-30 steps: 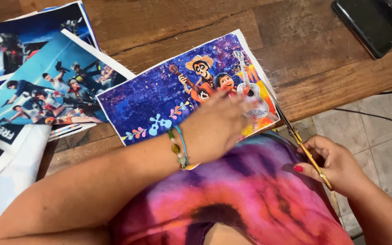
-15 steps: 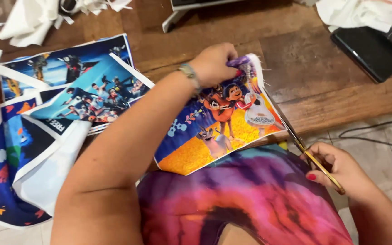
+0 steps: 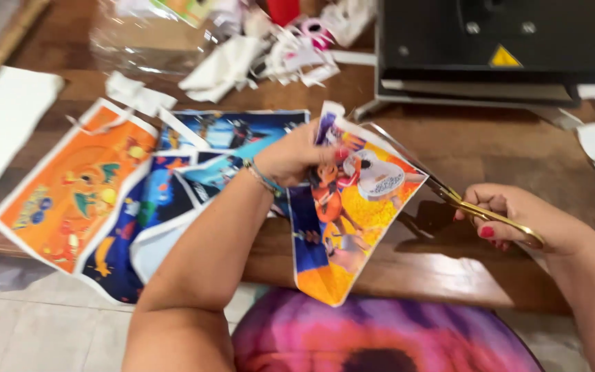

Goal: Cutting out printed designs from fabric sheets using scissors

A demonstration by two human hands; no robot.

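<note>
L hand [image 3: 296,160] holds colourful print [image 3: 352,207] up; R hand [image 3: 518,222] w/ gold scissors [image 3: 449,193] at its edge.

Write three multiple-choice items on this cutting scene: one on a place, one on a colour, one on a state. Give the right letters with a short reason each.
1. Where does the black machine stand?
A. At the far right of the wooden table
B. On the floor
C. In the person's lap

2. What colour are the handles of the scissors?
A. Blue
B. Gold
C. White

3. How is the colourful printed sheet held?
A. Lying flat, untouched
B. Rolled into a tube
C. Lifted off the table by the left hand, scissors at its edge

Answers:
1 A, the machine sits on the tabletop at the upper right.
2 B, the handles in the right hand shine gold.
3 C, the left hand grips the sheet's top while it hangs over the table edge and the blades meet its right edge.
</note>
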